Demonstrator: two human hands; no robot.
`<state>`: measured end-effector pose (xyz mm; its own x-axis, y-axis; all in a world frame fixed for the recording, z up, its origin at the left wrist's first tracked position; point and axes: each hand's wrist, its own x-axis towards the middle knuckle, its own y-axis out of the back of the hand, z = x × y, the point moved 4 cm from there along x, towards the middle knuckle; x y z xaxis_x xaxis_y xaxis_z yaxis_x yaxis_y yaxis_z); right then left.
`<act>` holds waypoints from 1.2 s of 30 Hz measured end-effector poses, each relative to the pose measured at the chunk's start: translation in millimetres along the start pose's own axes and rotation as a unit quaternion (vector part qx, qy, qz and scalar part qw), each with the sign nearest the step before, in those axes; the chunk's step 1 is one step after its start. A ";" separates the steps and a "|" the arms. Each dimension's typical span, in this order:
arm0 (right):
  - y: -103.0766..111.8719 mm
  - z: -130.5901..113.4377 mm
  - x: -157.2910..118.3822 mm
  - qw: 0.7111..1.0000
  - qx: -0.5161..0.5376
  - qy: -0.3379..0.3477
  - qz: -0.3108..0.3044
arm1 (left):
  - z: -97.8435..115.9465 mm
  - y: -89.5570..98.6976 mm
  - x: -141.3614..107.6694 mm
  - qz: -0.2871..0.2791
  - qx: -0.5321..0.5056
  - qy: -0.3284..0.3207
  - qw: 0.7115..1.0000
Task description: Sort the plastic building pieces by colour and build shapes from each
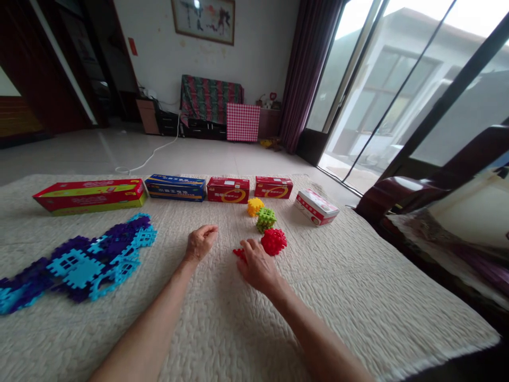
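My left hand [202, 242] rests on the quilted cover, fingers curled closed, with nothing visible in it. To its right, my right hand [257, 265] is bent over a flat red toothed interlocking piece [239, 253]; its fingers cover most of that piece. Right beside those fingers lies a red ball-like shape [274, 242] of joined pieces. Behind it are a green cube [265, 219] and a yellow cube [255, 207] of the same toothed plastic. A spread of light-blue and purple interlocking pieces [79, 268] lies loose on the left.
Along the far side stand a long red and yellow box [95, 196], a blue box [175, 188], two red boxes [228, 190] [273, 188] and a white-and-red box [317, 206]. The cream quilted cover [358, 297] extends beneath everything. Dark wooden furniture [397, 196] borders the right.
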<state>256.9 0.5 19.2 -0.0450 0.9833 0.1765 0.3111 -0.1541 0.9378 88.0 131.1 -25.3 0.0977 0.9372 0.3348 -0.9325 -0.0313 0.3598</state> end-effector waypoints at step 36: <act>50.2 7.3 6.1 0.982 0.119 0.105 0.102 | 4.6 2.0 -0.2 0.006 0.008 0.011 1.000</act>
<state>279.1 -0.6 65.2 -0.1455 0.8889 0.4345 0.5454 -0.2943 0.7848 87.7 129.3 -20.6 0.0779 0.9442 0.3201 -0.9279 -0.0488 0.3695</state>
